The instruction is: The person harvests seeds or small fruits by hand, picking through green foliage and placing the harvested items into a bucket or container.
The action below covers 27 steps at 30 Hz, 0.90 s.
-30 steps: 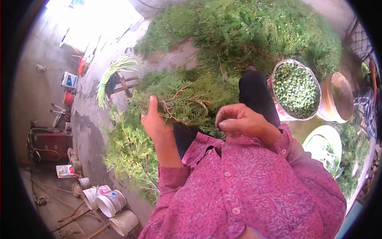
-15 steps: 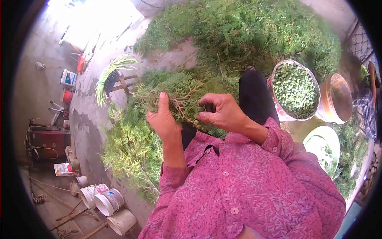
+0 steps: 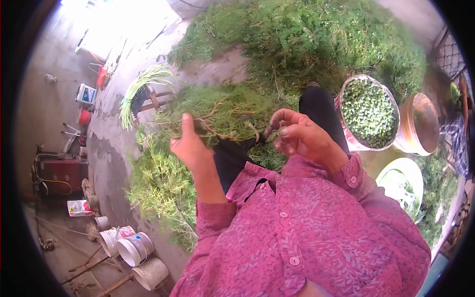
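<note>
My left hand (image 3: 190,151), thumb raised, is closed around a leafy evergreen branch (image 3: 217,119) with feathery foliage and thin brown stems. The branch stretches to the right over my lap. Just beyond its right end is my right hand (image 3: 307,136), apart from the branch, with fingers curled and thumb bent toward them. Whatever lies between those fingertips is too small to make out. On the right stands a bucket (image 3: 341,101) nearly full of small green pieces that look like cones.
Cut evergreen branches (image 3: 316,44) are heaped ahead, and another pile (image 3: 163,183) lies at my left. A second bucket (image 3: 419,123) and a pale green basin (image 3: 403,185) sit on the right. A small stool (image 3: 153,101) bears green strands. White buckets (image 3: 131,253) lie at lower left.
My right hand has moved right, away from the branch stems, toward the bucket. My left hand has shifted slightly left and down with the branch, which has turned a little.
</note>
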Each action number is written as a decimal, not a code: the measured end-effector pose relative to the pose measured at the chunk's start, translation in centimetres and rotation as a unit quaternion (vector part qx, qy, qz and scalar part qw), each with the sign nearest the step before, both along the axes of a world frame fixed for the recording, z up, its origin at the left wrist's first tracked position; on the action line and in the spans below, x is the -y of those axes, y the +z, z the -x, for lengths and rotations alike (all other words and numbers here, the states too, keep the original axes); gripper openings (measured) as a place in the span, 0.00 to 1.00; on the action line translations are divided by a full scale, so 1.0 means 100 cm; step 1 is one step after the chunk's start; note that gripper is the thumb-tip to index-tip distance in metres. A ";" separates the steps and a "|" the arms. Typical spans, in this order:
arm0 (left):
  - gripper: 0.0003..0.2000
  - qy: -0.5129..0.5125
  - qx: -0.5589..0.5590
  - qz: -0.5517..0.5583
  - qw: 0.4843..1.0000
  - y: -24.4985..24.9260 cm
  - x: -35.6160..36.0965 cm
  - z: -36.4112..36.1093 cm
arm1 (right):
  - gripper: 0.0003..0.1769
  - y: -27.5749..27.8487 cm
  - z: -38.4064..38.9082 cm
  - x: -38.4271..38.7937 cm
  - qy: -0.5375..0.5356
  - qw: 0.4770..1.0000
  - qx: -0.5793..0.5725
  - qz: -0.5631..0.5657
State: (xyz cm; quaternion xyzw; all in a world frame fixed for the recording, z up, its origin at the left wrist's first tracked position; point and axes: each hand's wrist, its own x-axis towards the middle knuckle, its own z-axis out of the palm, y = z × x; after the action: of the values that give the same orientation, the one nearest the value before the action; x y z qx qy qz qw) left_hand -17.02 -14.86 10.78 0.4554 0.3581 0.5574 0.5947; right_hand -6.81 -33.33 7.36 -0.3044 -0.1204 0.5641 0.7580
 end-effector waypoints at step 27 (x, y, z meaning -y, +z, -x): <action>0.04 -0.129 0.036 -0.076 0.988 0.013 0.037 -0.007 | 0.16 -0.032 0.017 -0.040 0.169 0.980 0.107 -0.013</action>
State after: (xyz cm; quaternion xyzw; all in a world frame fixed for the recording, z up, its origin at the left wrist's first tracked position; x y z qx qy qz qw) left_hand -16.32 -18.54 12.05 0.5213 0.2314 0.5174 0.6379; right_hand -8.55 -29.30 4.18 -0.3282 -0.2580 0.6468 0.6382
